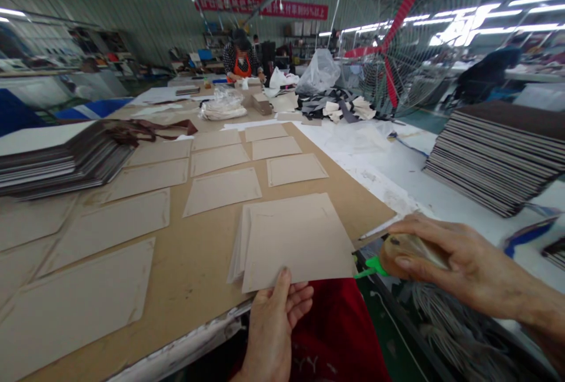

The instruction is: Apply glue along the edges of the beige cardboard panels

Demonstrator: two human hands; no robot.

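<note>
My left hand [278,317] pinches the near edge of a beige panel [295,241], its thumb on top and the fingers beneath. More beige panels [237,252] lie fanned under that one, at the front edge of the table. In my right hand [459,258] is a yellowish glue bottle [410,251] with a green nozzle [374,266]. The bottle is tilted, and its nozzle tip is at the panel's right corner; whether it touches cannot be made out. Other beige panels [223,191] lie spread in rows on the brown tabletop [194,282], some with glue-like marks near their edges.
Stacks of dark-edged boards stand at the left [66,155] and right [498,158]. Farther back are fabric scraps [335,105], a plastic bag [320,73] and a large fan [388,46]. A person in an orange apron [242,64] stands at the table's far end.
</note>
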